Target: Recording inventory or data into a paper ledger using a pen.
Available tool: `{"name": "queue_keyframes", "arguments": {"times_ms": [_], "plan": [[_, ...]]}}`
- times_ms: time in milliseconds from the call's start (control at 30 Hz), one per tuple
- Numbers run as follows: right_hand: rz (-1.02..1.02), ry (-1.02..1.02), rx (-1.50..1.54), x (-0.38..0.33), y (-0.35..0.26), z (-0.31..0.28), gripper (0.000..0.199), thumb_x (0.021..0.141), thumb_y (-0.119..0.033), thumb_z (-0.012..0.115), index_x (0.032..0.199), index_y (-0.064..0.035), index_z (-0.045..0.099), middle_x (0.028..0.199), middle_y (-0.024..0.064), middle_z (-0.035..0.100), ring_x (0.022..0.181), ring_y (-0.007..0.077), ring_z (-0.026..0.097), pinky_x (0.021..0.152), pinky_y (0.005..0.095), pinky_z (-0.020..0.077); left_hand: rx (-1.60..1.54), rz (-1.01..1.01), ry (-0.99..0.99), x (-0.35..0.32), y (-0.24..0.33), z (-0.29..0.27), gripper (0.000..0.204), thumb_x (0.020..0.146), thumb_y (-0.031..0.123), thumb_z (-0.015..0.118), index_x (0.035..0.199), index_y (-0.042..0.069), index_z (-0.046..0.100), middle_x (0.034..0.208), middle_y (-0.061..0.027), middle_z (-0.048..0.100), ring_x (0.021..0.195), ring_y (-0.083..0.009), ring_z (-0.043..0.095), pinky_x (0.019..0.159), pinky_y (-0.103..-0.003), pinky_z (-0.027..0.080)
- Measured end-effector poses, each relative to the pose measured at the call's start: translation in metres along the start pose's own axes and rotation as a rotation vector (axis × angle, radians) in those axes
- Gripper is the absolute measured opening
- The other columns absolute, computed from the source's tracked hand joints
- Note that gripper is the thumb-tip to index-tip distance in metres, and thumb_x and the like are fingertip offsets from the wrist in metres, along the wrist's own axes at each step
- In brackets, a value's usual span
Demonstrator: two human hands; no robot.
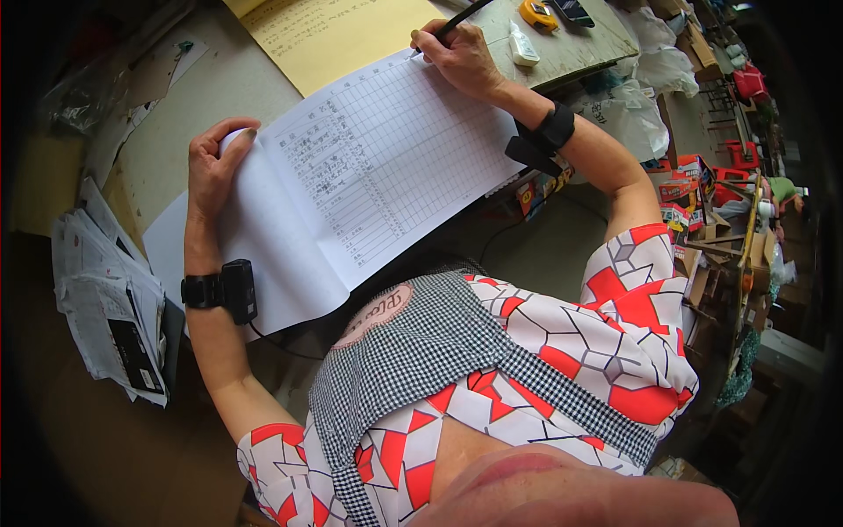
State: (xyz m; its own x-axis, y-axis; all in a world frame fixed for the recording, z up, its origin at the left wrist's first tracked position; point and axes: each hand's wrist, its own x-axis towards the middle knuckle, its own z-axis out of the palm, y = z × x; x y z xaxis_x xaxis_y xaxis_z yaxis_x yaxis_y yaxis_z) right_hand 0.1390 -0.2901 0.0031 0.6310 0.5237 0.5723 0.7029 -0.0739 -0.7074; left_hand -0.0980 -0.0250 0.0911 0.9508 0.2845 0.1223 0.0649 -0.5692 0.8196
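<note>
A ruled ledger book lies spread on the table, its grid page partly filled with handwriting. My left hand is closed on the blank left page, thumb on top, and the paper curls up under it. At the far end of the grid page my right hand grips a dark pen, its tip at the top row of the page. Beyond the book lies a yellow sheet with handwriting on it.
Right of my right hand are a small white bottle, a yellow tape measure and a dark phone-like device. A stack of papers stands at the left. Plastic bags and red boxes crowd the right side.
</note>
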Motion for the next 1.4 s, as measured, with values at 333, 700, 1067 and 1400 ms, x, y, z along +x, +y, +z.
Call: {"name": "queue_keyframes", "arguments": {"times_ms": [333, 700, 1067, 1400], "plan": [[0.012, 0.032, -0.032, 0.000, 0.000, 0.000, 0.026, 0.090, -0.019, 0.058, 0.081, 0.0026, 0.069, 0.063, 0.0093, 0.066, 0.051, 0.0139, 0.060, 0.052, 0.0259, 0.0491, 0.002, 0.007, 0.004, 0.000, -0.002, 0.000, 0.021, 0.084, 0.018, 0.063, 0.094, 0.002, 0.071, 0.077, -0.0017, 0.066, 0.061, -0.0066, 0.057, 0.056, -0.020, 0.045], [0.184, 0.017, 0.147, -0.001, 0.008, -0.012, 0.029, 0.093, -0.025, 0.057, 0.082, -0.0029, 0.072, 0.064, 0.0029, 0.066, 0.057, 0.0088, 0.059, 0.054, 0.0238, 0.0475, 0.001, 0.006, 0.002, -0.001, 0.000, -0.001, 0.020, 0.083, 0.017, 0.063, 0.093, 0.001, 0.071, 0.078, -0.0033, 0.067, 0.063, -0.0074, 0.058, 0.059, -0.019, 0.045], [0.101, 0.025, 0.207, 0.002, 0.009, -0.007, 0.028, 0.094, -0.025, 0.056, 0.084, -0.0037, 0.071, 0.064, 0.0029, 0.065, 0.057, 0.0078, 0.059, 0.054, 0.0224, 0.0471, 0.009, 0.069, 0.031, -0.001, -0.009, -0.003, 0.020, 0.083, 0.018, 0.063, 0.092, 0.002, 0.071, 0.077, -0.0021, 0.066, 0.062, -0.0070, 0.056, 0.056, -0.020, 0.044], [0.021, 0.043, 0.107, 0.000, 0.009, -0.005, 0.027, 0.092, -0.022, 0.055, 0.083, -0.0009, 0.069, 0.062, 0.0040, 0.065, 0.054, 0.0097, 0.060, 0.054, 0.0243, 0.0486, 0.011, 0.020, 0.026, -0.003, -0.003, -0.003, 0.019, 0.083, 0.016, 0.063, 0.092, 0.001, 0.071, 0.075, -0.0001, 0.064, 0.060, -0.0048, 0.052, 0.055, -0.019, 0.041]]}}
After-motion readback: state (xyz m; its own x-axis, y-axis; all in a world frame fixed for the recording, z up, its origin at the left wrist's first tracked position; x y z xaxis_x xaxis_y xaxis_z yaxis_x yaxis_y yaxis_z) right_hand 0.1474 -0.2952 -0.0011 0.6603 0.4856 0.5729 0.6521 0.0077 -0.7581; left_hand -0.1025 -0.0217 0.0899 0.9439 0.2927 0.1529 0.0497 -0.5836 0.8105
